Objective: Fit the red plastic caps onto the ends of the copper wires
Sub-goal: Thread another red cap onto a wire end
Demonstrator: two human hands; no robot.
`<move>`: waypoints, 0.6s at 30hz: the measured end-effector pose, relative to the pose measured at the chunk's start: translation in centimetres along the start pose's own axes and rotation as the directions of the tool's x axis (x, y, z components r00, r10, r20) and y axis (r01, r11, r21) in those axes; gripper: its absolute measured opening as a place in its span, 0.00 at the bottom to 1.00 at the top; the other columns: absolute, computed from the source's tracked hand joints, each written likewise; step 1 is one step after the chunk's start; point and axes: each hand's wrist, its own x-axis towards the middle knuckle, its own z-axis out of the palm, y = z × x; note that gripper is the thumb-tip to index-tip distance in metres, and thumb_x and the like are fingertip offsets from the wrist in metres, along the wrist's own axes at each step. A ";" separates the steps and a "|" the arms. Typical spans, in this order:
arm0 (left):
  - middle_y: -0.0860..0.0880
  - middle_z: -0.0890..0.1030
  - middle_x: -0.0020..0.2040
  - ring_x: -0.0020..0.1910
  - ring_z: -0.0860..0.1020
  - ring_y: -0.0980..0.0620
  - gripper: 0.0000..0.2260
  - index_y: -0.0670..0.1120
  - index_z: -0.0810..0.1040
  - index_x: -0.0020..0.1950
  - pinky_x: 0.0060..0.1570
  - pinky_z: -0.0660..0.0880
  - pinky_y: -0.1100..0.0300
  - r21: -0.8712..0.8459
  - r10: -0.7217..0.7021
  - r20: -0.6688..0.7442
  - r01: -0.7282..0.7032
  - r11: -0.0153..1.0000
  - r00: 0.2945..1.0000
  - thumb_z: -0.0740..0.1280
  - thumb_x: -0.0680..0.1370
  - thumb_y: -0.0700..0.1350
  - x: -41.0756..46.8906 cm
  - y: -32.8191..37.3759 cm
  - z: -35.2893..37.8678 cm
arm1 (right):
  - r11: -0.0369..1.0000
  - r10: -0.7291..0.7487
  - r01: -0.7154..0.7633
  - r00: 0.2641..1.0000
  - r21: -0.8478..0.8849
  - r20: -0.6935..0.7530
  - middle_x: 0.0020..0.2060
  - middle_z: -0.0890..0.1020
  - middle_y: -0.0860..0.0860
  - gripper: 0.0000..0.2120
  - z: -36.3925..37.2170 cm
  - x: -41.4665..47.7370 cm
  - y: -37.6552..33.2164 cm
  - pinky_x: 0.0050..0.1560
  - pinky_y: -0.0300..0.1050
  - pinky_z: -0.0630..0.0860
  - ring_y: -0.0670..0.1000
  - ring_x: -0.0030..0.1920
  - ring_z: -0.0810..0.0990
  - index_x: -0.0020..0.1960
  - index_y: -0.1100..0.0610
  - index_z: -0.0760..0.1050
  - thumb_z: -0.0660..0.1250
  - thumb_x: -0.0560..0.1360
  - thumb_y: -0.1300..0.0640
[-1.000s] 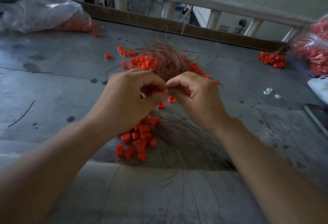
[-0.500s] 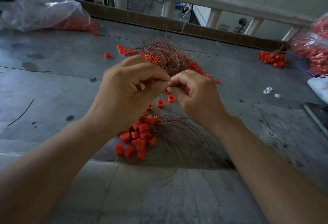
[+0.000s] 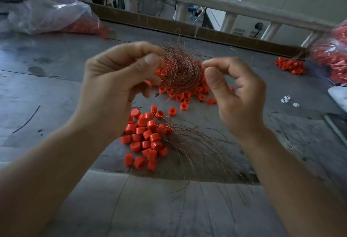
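Left hand (image 3: 120, 86): raised over the table (image 3: 56, 90), fingers curled, thumb tip pressed to the forefinger. Too blurred to tell whether anything is pinched there.
Right hand (image 3: 236, 94): raised too and well apart from the left, thumb and forefinger nipped together. Again I cannot tell if a strand sits between them.
Wires (image 3: 180, 69): a copper tangle mid-table, showing between the two hands, its left side hidden behind the left thumb.
Ring caps (image 3: 184, 95): red, scattered round the tangle's near side, some tucked under it.
Caps (image 3: 146, 135): the big red heap near the table's front edge, below the hands.
Thin strands (image 3: 197, 148): they fan from that heap over the front edge. Whether each ends in a cap is hard to make out.
Far caps (image 3: 290, 65): a small heap toward the right edge.
Left bag (image 3: 52, 16): clear plastic in the back left corner, red showing through.
Right bag (image 3: 332, 52): red-filled, cut off by the frame.
White bits (image 3: 287, 100): tiny, unreadable.
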 end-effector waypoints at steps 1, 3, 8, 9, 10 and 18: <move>0.52 0.81 0.34 0.30 0.76 0.57 0.06 0.50 0.83 0.36 0.28 0.71 0.65 0.011 -0.004 0.013 0.004 1.000 1.000 0.68 0.67 0.40 -0.1 -0.2 0.3 | 0.998 0.029 -0.033 0.997 0.053 0.074 0.41 0.78 0.43 0.08 0.4 -0.1 -0.7 0.46 0.29 0.71 0.40 0.44 0.77 0.51 0.54 0.74 0.65 0.73 0.54; 0.52 0.81 0.33 0.30 0.76 0.57 0.08 0.50 0.84 0.36 0.28 0.71 0.65 0.016 -0.008 0.055 0.007 1.000 0.998 0.66 0.68 0.39 -0.1 -0.3 0.6 | 0.987 0.084 -0.112 0.971 0.117 0.224 0.42 0.79 0.44 0.11 1.3 -0.5 -1.7 0.47 0.30 0.74 0.40 0.45 0.78 0.53 0.55 0.74 0.68 0.72 0.55; 0.52 0.81 0.33 0.31 0.77 0.57 0.08 0.51 0.84 0.36 0.29 0.72 0.66 0.027 -0.017 0.077 0.014 1.000 0.997 0.66 0.68 0.40 -0.1 -0.2 0.5 | 0.971 0.095 -0.135 0.975 0.195 0.202 0.38 0.77 0.40 0.09 1.5 -0.7 -2.1 0.39 0.28 0.72 0.37 0.39 0.78 0.51 0.56 0.75 0.66 0.73 0.65; 0.53 0.81 0.33 0.31 0.77 0.57 0.08 0.51 0.84 0.36 0.29 0.72 0.66 0.040 -0.014 0.078 0.011 0.999 0.997 0.67 0.68 0.40 -0.1 -0.3 0.5 | 0.971 0.083 -0.120 0.980 0.205 0.179 0.38 0.77 0.40 0.09 1.3 -0.6 -2.2 0.37 0.27 0.71 0.36 0.38 0.77 0.51 0.55 0.74 0.65 0.73 0.66; 0.53 0.81 0.33 0.31 0.77 0.57 0.08 0.51 0.84 0.36 0.29 0.72 0.66 0.054 -0.010 0.086 0.005 0.999 0.996 0.67 0.68 0.40 -0.1 -0.3 0.5 | 0.977 0.062 -0.092 0.986 0.194 0.157 0.38 0.77 0.40 0.10 1.2 -0.5 -2.2 0.37 0.27 0.70 0.36 0.37 0.76 0.51 0.54 0.74 0.65 0.73 0.66; 0.55 0.83 0.34 0.32 0.80 0.58 0.12 0.52 0.82 0.44 0.36 0.76 0.69 0.273 0.033 0.091 -0.057 0.960 0.995 0.73 0.62 0.44 -0.3 -1.0 0.7 | 0.999 -0.052 0.052 0.999 0.006 0.003 0.35 0.75 0.47 0.06 -0.6 0.4 -2.2 0.36 0.29 0.66 0.40 0.34 0.71 0.48 0.55 0.74 0.66 0.73 0.65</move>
